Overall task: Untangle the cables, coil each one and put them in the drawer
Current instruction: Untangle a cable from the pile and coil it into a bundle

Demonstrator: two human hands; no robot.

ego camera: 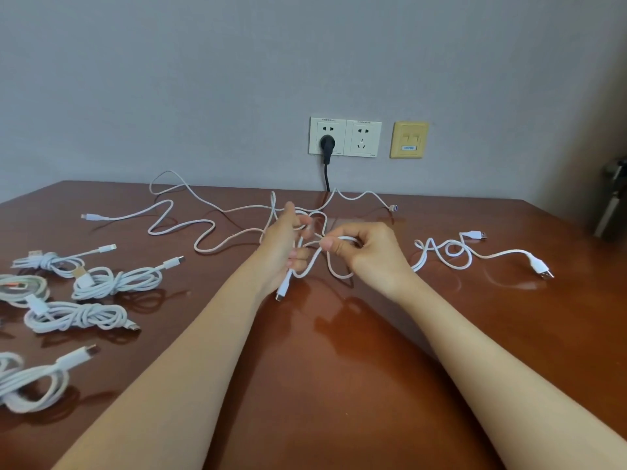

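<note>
My left hand [283, 247] curls its fingers round several white strands of the tangle [314, 262], and my right hand [369, 254] pinches a loop of it between thumb and forefinger, so the knot sits right between the two. The loose lengths run sideways, one trailing out beyond my left hand, another past my right wrist. A short plug end [284, 287] hangs just under my left hand, so I judge that hand the nearer one to feed it back through.
</note>
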